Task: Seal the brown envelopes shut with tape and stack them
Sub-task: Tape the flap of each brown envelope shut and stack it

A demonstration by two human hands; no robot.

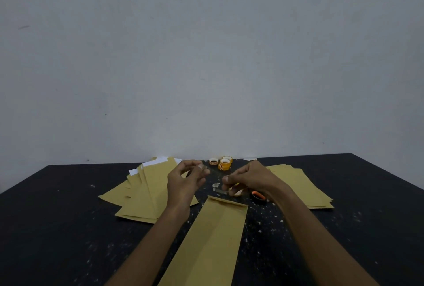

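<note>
- Your left hand [187,179] pinches a likely tape strip [205,169]; your right hand [249,179] grips the roll [237,192], held apart to stretch it.
- Envelope [213,235] lies near, ready for sealing.

Wall [206,56]: plain, pale grey-white, matt, with faint scuffs and small dark specks. Table [57,217]: black top flecked with pale marks; far edge meets the wall. Lighting: dim, even.

Brown envelope [213,239] lies flat on the black table [57,217]. Left hand [185,182] and right hand [250,180] hover past its far end, the right one pinching a small blurry thing [237,192].
</note>
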